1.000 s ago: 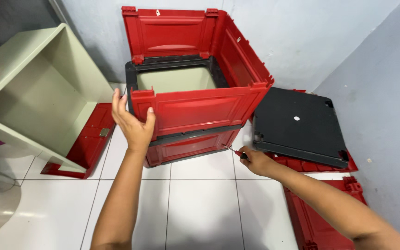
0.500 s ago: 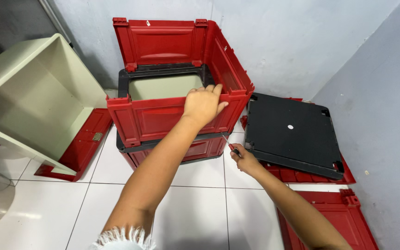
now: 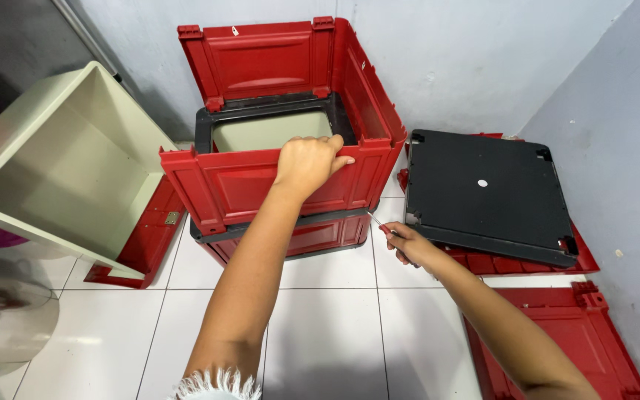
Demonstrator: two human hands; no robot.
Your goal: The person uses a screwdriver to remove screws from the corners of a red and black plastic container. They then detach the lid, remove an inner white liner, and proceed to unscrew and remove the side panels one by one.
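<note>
The left hand (image 3: pixel 307 163) is gripping the front wall of the half-assembled red crate (image 3: pixel 283 148) while the right hand (image 3: pixel 407 244) is holding a small screwdriver (image 3: pixel 376 221) closed in its fingers just beside the crate's corner, with the black panel (image 3: pixel 487 192) and red panels (image 3: pixel 557 333) lying unattached on the floor.

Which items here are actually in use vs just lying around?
In use:
- left hand, gripping the front wall's top edge on the red crate
- right hand, holding a small screwdriver by the crate's lower right corner

Lying about:
- black square panel
- loose red panel on the floor
- beige drawer box
- metal pot
</note>
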